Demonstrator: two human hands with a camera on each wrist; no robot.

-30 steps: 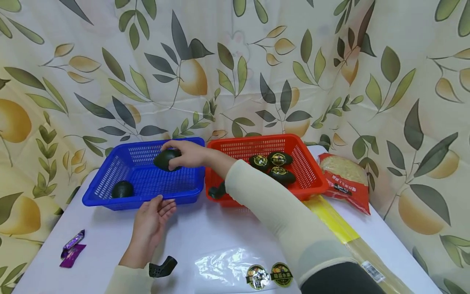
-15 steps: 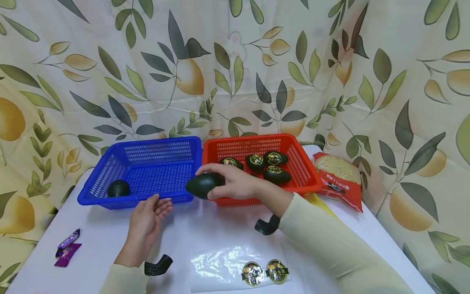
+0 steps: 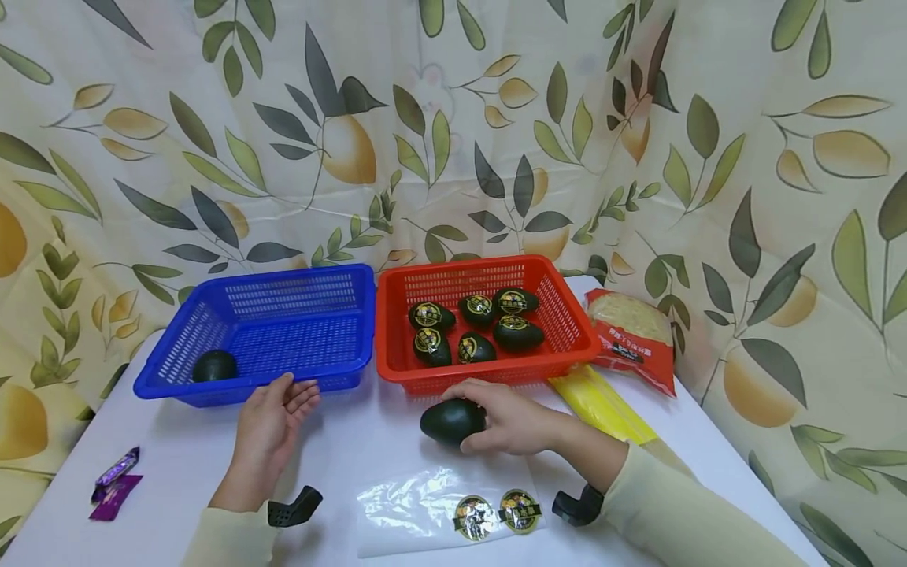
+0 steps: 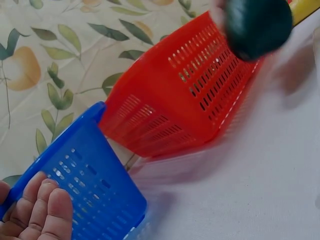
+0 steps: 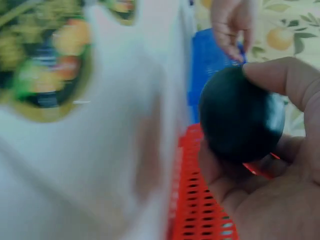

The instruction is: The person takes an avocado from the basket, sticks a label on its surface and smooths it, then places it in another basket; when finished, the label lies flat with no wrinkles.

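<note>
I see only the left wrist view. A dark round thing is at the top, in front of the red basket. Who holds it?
Observer: The right hand grips that dark egg, low over the table.
Operator: Is the red basket empty?
Observer: No, the red basket holds six labelled eggs.
Operator: And the blue one?
Observer: The blue basket holds one unlabelled egg. The left hand rests open before it.
</note>
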